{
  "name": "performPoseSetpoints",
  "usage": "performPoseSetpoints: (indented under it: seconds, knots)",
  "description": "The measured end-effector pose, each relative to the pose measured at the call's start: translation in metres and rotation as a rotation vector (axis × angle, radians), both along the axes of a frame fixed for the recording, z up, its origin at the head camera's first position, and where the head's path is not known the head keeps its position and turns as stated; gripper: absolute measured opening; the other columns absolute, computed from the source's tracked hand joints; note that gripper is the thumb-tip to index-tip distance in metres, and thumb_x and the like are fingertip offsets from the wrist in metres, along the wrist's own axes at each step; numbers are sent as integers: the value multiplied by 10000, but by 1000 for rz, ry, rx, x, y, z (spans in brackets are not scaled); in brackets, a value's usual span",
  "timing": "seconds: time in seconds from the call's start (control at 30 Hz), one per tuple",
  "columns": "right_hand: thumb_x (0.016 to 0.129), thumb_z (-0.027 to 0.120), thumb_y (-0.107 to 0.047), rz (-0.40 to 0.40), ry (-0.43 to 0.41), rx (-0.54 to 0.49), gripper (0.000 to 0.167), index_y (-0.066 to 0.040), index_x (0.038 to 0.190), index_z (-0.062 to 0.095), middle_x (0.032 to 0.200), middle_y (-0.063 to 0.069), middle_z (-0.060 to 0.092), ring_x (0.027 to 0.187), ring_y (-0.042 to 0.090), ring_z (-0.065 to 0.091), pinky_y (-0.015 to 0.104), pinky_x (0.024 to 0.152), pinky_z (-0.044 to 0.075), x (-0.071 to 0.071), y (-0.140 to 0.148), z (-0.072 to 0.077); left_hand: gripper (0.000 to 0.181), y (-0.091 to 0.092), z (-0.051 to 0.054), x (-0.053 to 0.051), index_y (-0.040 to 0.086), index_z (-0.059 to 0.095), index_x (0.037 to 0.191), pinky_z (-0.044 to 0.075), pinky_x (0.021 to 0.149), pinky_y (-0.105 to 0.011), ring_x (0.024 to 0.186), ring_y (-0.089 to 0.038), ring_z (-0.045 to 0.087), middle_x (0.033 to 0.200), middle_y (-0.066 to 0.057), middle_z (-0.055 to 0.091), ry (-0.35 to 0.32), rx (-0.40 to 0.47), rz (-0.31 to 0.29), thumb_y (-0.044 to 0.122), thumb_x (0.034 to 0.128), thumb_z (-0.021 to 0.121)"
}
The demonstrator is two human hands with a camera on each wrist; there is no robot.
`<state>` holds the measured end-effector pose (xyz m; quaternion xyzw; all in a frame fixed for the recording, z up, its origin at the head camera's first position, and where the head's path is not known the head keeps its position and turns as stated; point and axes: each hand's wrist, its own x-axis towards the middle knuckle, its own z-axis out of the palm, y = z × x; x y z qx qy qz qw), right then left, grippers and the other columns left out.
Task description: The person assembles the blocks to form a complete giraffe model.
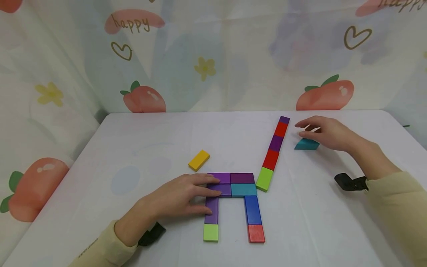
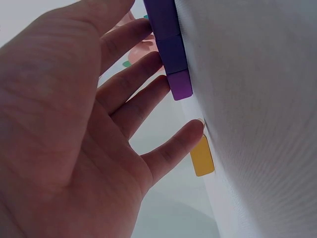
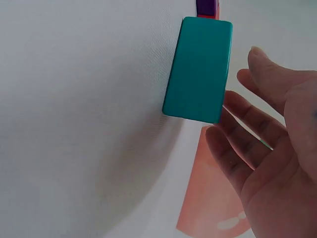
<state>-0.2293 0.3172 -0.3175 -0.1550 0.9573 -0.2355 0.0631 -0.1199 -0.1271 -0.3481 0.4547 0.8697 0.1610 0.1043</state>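
My left hand (image 1: 178,194) rests its outstretched fingertips on the left edge of a flat figure of blocks. Under and beside those fingers lie purple blocks (image 1: 224,191); a dark purple block (image 1: 242,178) and a teal block (image 1: 244,190) adjoin them. Two legs run toward me, one ending in a light green block (image 1: 211,233), the other in a blue block (image 1: 253,210) and a red block (image 1: 256,233). Over at the right, my right hand (image 1: 328,133) hovers with loosely bent fingers by a teal triangular block (image 1: 306,144). Whether it touches that block I cannot tell.
A slanting row of red blocks (image 1: 270,160), purple blocks (image 1: 276,143) and a green block (image 1: 265,179) reaches from the figure's top right corner toward the back. Behind the left hand lies a yellow block (image 1: 199,160). A printed cloth (image 1: 233,55) hangs behind the white table (image 1: 150,133).
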Motion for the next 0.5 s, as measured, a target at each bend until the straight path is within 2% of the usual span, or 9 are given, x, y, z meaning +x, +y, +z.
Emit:
performPoseSetpoints:
  seconds: [0.3, 0.5]
  knots:
    - [961, 721, -237, 45, -7, 27, 451, -25, 1344, 614, 1257, 171, 615, 1110, 362, 590, 521, 932, 521, 14, 1, -2, 488, 0, 0, 0, 236, 657, 1376, 383, 1122, -418, 1413, -154, 404, 1502, 30, 502, -7, -2, 5, 425, 932, 728]
    - [919, 770, -203, 54, -11, 51, 463, -44, 1331, 633, 1206, 110, 639, 1082, 312, 575, 284, 834, 535, 17, 6, -6, 486, 0, 0, 1, 233, 657, 1376, 379, 1125, -419, 1412, -150, 403, 1504, 32, 499, -6, -2, 4, 417, 933, 730]
